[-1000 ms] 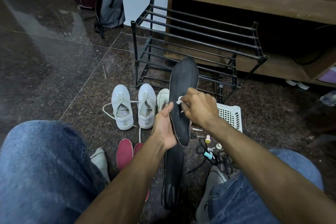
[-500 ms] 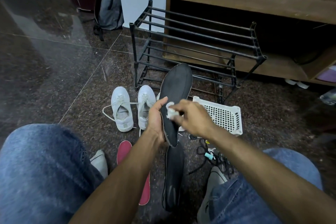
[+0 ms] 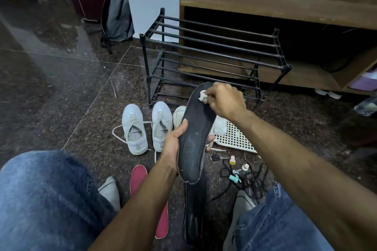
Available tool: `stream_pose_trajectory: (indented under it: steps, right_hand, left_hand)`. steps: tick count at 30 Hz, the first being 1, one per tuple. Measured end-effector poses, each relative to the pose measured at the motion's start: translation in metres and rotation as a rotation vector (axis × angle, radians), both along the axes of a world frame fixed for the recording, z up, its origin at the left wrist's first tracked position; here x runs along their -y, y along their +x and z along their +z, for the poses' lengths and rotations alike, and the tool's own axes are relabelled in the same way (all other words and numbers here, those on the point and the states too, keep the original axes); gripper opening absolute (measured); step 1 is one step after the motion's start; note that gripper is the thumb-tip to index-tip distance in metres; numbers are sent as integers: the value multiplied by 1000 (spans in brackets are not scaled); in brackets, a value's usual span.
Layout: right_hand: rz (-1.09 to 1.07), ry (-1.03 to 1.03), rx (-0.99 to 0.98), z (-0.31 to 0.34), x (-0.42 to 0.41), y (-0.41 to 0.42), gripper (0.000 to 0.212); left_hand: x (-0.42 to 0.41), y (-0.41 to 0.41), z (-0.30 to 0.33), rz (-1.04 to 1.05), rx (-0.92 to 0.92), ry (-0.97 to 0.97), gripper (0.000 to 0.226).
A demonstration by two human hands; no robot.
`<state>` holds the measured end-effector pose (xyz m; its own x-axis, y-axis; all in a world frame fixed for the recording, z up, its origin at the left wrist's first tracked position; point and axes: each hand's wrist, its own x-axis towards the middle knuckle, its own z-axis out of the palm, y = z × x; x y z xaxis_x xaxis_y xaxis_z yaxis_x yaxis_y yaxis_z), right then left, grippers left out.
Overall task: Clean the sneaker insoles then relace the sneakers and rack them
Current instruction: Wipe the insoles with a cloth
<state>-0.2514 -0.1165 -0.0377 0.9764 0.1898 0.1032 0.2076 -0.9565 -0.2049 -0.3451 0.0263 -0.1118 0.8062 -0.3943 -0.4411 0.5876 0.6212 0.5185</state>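
Observation:
My left hand (image 3: 175, 140) grips a black insole (image 3: 196, 128) by its lower half and holds it up, toe end pointing away. My right hand (image 3: 225, 102) pinches a small white wad of cloth (image 3: 203, 96) and presses it on the insole's toe end. A second black insole (image 3: 194, 210) lies on the floor beneath, beside a red insole (image 3: 140, 177). Two white sneakers (image 3: 134, 128) (image 3: 162, 123) stand on the floor in front of the black metal shoe rack (image 3: 212, 55); a third white shoe (image 3: 178, 115) peeks out behind the held insole.
A white perforated basket (image 3: 234, 138) lies right of the insole. Black laces (image 3: 251, 177), small bottles and a key are scattered on the floor below it. My jeans-clad knees frame the bottom of the view. A wooden cabinet (image 3: 265, 2) stands behind the rack, a grey backpack (image 3: 117, 14) at the back.
My right hand with the white wad has slid up the insole from its middle to the toe end. The left hand has shifted its grip lower and turned the insole's face towards me.

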Motion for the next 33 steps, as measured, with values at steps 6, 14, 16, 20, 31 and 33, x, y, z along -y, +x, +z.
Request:
stream_pose_trajectory:
  steps: [6,14,16,20,31,33]
  right_hand:
    - [384,23,-116,-12,-21,-78,16]
    - [205,-204,37,-4,-21,-44,22]
    - [251,-221,30,-8,-27,-54,21]
    - [525,-99,-100,-22,-34,-103,17]
    - [482,-87,-66,-36,-32,-85,21]
    - [572,1,-147,-42,-30,-101,17]
  left_hand:
    - [-5,9,-2,130,-34,-43,51]
    - [0,5,-5,177,-70,-101,49]
    - [-5,7,-4,199,-73,-88,50]
    - [-18,12,-9,187,-73,-147,65]
    - [-19,17,-11,242,-94,-153,68]
    - [-27,19,-15,315,-95,-172,67]
